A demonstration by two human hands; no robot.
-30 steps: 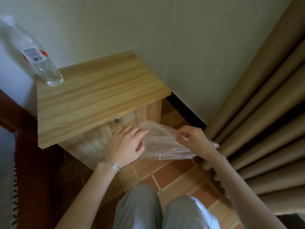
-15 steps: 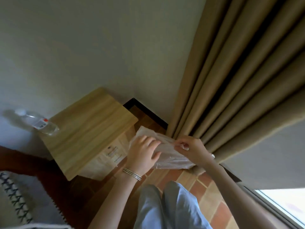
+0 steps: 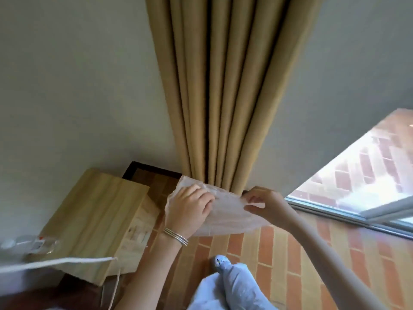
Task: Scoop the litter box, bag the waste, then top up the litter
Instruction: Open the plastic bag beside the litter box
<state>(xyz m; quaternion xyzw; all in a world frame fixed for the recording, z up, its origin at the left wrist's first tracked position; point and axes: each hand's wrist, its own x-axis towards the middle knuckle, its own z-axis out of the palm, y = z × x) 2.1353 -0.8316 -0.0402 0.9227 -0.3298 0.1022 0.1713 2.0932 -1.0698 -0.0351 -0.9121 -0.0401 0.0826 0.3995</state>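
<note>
A thin, translucent white plastic bag (image 3: pixel 225 214) is stretched between my two hands above the brick-tiled floor, in front of the curtain. My left hand (image 3: pixel 188 209), with metal bangles on the wrist, grips the bag's left part with curled fingers. My right hand (image 3: pixel 262 203) pinches the bag's right edge between thumb and fingertips. No litter box or scoop is in view.
A wooden bedside table (image 3: pixel 96 218) stands at the left with a plastic water bottle (image 3: pixel 33 243) lying at its far left. Tan curtains (image 3: pixel 223 97) hang straight ahead. A sliding glass door (image 3: pixel 357 186) is at the right. My legs in light trousers (image 3: pixel 228 285) are below.
The camera has swung up and to the right, away from the bedside table toward the curtain and window. Both hands have kept hold of the bag and lifted it slightly.
</note>
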